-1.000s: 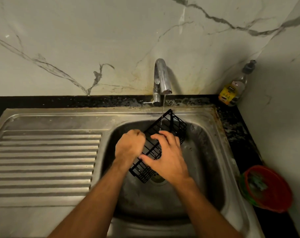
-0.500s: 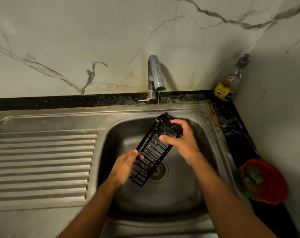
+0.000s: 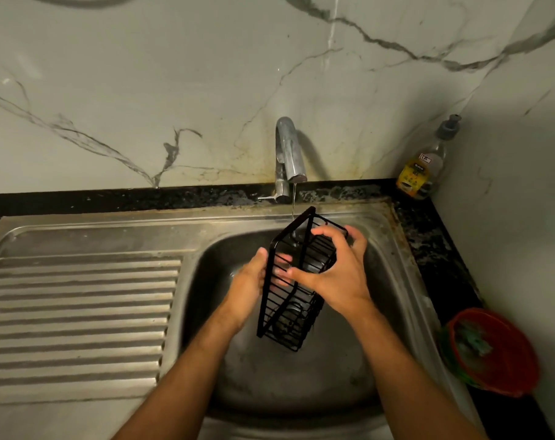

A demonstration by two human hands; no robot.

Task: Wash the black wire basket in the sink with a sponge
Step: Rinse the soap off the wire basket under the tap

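One black wire basket is held over one steel sink. Two hands are in view, one left hand and one right hand, both on the basket. One tap stands at the back, with a single thin stream of water falling from it. One soap bottle stands on the counter in the corner, and one red bowl sits on it at the right. The sink has one ribbed draining board.

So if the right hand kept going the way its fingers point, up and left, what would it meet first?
Probably the black wire basket it already grips; the right hand curls over it. Beyond lies the left hand, though depth is unclear.
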